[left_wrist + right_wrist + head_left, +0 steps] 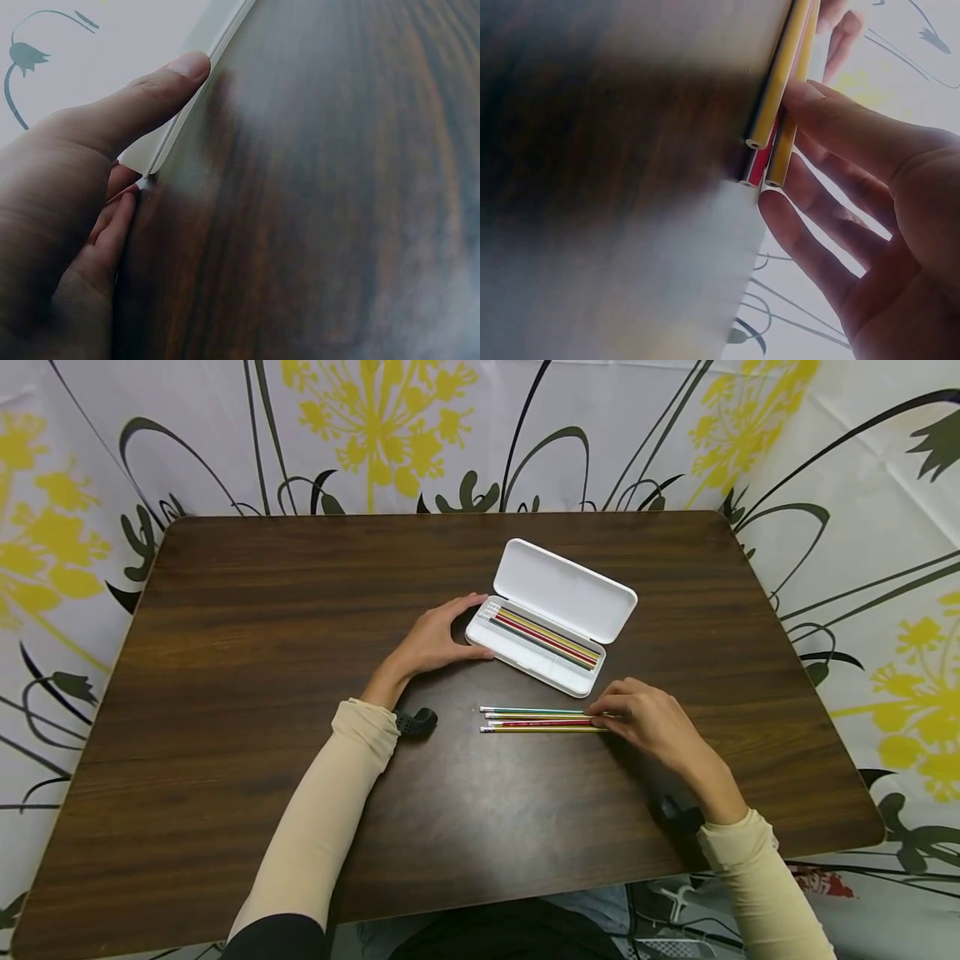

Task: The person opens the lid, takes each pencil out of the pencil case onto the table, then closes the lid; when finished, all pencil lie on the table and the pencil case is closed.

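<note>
- At the left, we see a flower-printed cloth (60, 535) beyond the left edge of the brown tabletop (247, 710); it also runs behind the far edge.
- A cream left sleeve (315, 818) crosses the near edge, with a black wrist mount (418, 723) at its cuff.
- We find the left hand (435, 639) at the white pencil case (522, 660), its grip closed on the case's left end, thumb on the near side and fingers on the far side.
- The case lies nearer the far edge than the near one, its lid (566, 589) swung open toward the far edge; several striped pencils (545, 638) lie inside.
- Between the case and the near edge, we see loose pencils (540, 722) side by side, their tipped ends toward the left edge.
- The right hand (652, 722) pinches their right ends, its grip closed between thumb and fingers.
- A cream right sleeve (765, 885) comes in over the near edge, toward the near right corner.
</note>
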The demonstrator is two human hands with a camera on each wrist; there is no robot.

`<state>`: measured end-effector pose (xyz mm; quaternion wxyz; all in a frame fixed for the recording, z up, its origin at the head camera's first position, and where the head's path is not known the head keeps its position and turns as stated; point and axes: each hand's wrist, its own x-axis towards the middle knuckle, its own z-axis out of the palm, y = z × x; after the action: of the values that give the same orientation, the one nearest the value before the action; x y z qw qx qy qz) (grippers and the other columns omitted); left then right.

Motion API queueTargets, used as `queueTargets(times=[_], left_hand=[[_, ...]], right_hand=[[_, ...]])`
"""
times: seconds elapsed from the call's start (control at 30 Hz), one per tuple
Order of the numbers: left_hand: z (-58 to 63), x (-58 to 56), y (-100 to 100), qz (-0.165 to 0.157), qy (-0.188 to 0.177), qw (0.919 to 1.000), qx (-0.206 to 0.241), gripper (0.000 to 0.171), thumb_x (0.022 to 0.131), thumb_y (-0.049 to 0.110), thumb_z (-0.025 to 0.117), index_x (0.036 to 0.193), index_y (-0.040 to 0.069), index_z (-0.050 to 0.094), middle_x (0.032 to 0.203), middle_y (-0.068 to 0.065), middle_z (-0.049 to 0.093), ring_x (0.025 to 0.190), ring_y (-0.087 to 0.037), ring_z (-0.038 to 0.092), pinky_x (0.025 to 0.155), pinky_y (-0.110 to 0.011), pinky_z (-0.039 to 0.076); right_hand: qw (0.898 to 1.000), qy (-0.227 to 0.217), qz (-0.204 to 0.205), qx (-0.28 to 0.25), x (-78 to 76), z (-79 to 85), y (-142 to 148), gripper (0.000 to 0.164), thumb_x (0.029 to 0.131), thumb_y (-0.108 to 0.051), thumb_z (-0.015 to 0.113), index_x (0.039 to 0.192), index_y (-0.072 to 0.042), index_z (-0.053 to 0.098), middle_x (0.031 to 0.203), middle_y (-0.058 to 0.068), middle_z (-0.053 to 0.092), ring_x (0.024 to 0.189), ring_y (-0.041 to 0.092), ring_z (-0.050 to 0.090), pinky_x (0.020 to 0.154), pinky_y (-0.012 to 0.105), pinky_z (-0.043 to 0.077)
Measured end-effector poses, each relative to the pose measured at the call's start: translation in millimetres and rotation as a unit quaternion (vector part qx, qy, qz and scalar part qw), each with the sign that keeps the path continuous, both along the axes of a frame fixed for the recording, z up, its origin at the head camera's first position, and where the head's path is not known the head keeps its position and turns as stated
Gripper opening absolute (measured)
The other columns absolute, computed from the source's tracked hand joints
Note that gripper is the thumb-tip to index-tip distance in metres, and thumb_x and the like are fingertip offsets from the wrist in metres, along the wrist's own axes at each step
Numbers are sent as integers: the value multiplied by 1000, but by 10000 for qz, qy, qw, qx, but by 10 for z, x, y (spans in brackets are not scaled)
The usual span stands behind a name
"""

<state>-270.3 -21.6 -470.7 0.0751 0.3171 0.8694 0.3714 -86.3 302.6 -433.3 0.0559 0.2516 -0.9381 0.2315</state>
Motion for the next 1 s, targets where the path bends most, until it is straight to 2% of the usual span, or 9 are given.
queueTargets(times=[0.2,0.33,0.5,0.77,0.9,1.0], left_hand=[[19,5,11,12,33,10000,-3,94,73,49,85,151,21,41,152,-6,39,138,-21,37,109,-42,30],[21,-6,13,11,58,10000,10,94,73,49,85,151,21,41,152,-5,39,138,-21,37,109,-42,30],[7,-14,3,30,97,9999,8,94,72,48,85,151,21,41,152,-5,40,138,-20,37,109,-42,31],[-12,-12,0,-18,119,9999,46,95,71,50,85,150,19,43,151,-6,41,137,-22,38,108,-44,31],[-19,-9,3,-6,144,9999,57,95,71,50,86,150,20,43,151,-6,41,137,-21,38,109,-43,31],[-21,-3,7,-4,135,9999,44,94,71,49,86,150,21,43,152,-6,41,138,-20,37,109,-43,31]], right_hand=[[9998,-73,36,-154,-17,-27,30,20,81,-9,82,97,-19,78,92,-9,66,81,11,58,67,35,47],[9993,-43,-65,-358,-71,52,86,21,80,-8,82,98,-17,79,91,-8,66,78,10,60,65,34,48],[9966,277,-564,-536,-293,287,187,18,78,-6,84,93,-13,78,85,-6,66,72,9,60,60,34,48],[9923,559,-1053,-346,-690,581,117,15,85,-12,78,100,-10,77,86,0,67,71,13,62,64,35,47],[9921,451,-1149,-211,-821,614,1,16,88,-16,75,103,-11,76,94,2,69,75,18,64,65,39,48],[9928,258,-1165,72,-846,536,-94,16,88,-17,75,103,-12,76,96,3,70,80,21,65,66,43,49]])
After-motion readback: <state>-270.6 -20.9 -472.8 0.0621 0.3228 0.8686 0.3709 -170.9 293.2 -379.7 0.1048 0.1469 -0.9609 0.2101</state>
